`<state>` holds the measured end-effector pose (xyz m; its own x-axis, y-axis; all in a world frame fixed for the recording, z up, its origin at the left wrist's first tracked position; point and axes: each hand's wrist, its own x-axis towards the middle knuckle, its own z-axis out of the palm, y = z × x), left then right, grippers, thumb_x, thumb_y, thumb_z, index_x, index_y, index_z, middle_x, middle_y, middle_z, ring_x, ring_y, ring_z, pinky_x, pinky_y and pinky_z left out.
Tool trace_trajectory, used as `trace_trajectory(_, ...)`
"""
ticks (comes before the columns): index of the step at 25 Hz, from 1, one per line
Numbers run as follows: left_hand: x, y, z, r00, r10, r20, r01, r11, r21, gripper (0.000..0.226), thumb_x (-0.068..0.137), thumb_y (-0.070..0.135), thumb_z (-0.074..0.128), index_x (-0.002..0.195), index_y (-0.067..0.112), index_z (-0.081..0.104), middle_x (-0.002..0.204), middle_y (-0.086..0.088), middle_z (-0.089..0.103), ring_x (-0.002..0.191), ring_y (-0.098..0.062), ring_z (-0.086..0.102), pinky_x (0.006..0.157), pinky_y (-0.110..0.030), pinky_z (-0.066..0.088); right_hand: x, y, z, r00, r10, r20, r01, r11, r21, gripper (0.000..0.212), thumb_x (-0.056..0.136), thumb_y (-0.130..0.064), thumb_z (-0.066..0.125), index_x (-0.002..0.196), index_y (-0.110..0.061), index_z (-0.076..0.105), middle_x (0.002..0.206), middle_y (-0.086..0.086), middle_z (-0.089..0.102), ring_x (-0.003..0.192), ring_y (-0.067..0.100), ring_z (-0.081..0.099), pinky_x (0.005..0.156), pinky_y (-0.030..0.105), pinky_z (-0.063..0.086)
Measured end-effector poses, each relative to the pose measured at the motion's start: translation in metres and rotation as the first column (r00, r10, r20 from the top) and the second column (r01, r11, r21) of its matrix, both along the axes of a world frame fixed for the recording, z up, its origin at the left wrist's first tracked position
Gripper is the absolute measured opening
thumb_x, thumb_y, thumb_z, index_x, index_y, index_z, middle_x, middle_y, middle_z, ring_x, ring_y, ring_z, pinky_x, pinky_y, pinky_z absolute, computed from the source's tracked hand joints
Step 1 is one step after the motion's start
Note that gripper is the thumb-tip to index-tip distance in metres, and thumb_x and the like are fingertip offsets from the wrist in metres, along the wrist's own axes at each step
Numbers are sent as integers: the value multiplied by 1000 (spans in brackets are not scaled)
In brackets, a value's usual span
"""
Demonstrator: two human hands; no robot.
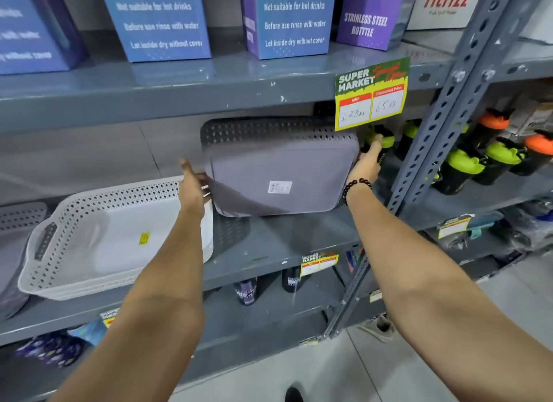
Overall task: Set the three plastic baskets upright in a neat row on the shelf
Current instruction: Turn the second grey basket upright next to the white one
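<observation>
Two hands, left hand (194,189) and right hand (366,162), grip the grey basket (278,174) on edge near the shelf (269,246) front; it may tip forward.

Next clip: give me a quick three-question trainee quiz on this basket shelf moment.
1. True or false: the grey basket stands on edge with its flat base toward the camera.
2. Which hands grip it? A) left hand only B) right hand only C) both
3. Fill in: the white basket lies to the ___ of the grey one on the shelf.

Key: 1 true; 2 C, one hand on each side edge; 3 left.
</observation>
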<state>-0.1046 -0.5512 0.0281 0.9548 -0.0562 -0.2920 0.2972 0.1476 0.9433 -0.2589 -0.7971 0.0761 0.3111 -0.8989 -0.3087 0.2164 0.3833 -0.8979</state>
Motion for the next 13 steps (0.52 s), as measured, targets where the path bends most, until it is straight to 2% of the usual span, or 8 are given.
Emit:
trace_trajectory(2,-6,5,5,995,-102,-22,102,994,36,75,87,70,25,79,5,60,82,-12,61,84,-27,62,74,-35,52,-16,7,3,999,-13,-50,12,1000,-14,80,77,-71,45,125,-9,56,132,13,56,113,29,54,104,43,41)
trace_trajectory(4,-11,9,10,979,-192,-66,197,976,91,81,85,71,29,104,0,62,97,-17,63,96,-30,63,88,-41,51,-29,9,7,993,-1,-119,-5,999,-45,87,79,-72,41,134,-6,47,139,12,49,119,28,49,106,43,36)
trace_trajectory(7,-18,18,25,951,-270,-148,281,958,58,57,88,54,44,106,3,59,90,-15,61,80,-28,61,90,-44,51,-41,5,16,980,72,-186,-85,994,-64,95,77,-77,39,141,-7,37,146,9,41,126,27,44,105,43,33)
trace_trajectory(10,-20,22,35,944,-298,-143,317,939,137,26,91,30,45,84,7,55,86,-13,56,70,-25,60,71,-43,55,-47,3,20,948,171,-270,-198,977,-77,99,73,-78,42,143,-9,35,145,8,41,125,26,46,100,40,35)
trace_trajectory(13,-20,15,21,970,-229,-80,242,926,288,20,92,6,43,74,6,52,73,-9,53,51,-18,59,44,-25,52,-46,0,5,924,270,-272,-297,953,-64,85,81,-58,53,146,-8,30,152,10,32,137,26,35,110,39,30)
